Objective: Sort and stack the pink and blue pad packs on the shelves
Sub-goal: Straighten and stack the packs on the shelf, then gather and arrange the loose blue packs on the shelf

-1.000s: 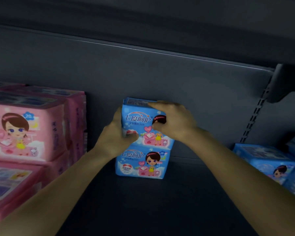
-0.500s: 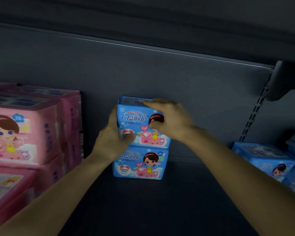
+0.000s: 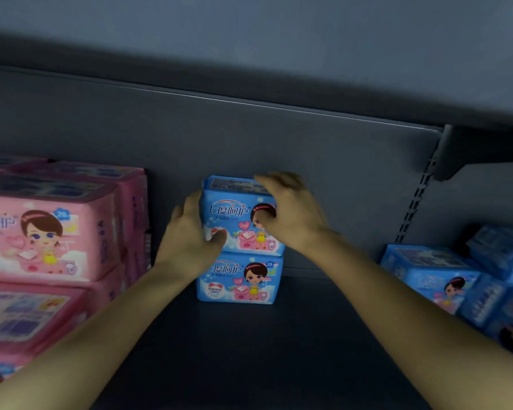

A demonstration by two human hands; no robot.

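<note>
Two blue pad packs stand stacked against the back panel of a dark shelf (image 3: 249, 350). The upper blue pack (image 3: 234, 220) sits on the lower blue pack (image 3: 240, 282). My left hand (image 3: 190, 235) grips the upper pack's left side, thumb across its front. My right hand (image 3: 290, 211) holds its right side, fingers curled over the top edge and thumb on the front. A stack of pink pad packs (image 3: 51, 232) fills the shelf's left end.
Several loose blue packs (image 3: 444, 276) lie piled at the right, beyond a slotted upright (image 3: 418, 196). Another shelf (image 3: 279, 54) hangs close overhead. Bare shelf floor lies between the pink stack and the blue stack, and in front of it.
Both hands stay on the upper blue pack, which has settled squarer on the lower one. The view has shifted slightly; the right hand looks blurred from motion.
</note>
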